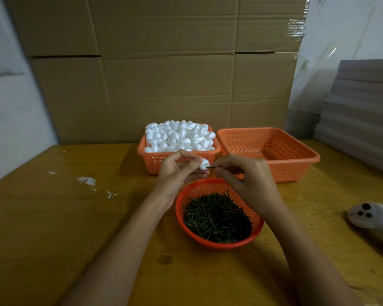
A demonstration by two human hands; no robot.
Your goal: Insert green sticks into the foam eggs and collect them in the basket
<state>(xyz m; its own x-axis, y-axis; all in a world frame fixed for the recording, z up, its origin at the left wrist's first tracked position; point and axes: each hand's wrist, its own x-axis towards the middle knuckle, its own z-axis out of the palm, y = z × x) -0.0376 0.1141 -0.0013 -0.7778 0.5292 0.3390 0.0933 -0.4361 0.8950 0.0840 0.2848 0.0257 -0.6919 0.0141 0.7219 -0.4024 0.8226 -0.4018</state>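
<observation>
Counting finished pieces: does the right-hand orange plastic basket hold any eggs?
No, the right-hand rectangular orange plastic basket shows only its bare perforated floor.

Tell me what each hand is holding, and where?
The left hand holds a foam egg by its sides; the right hand pinches a green stick by its right end, tip at the egg.

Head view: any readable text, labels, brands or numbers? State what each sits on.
No readable text anywhere.
white handheld device: a tiny dark mark beside its buttons, too small and blurred to read.
cardboard wall: no print visible.
egg basket, empty basket, stick basket: no labels visible.
</observation>
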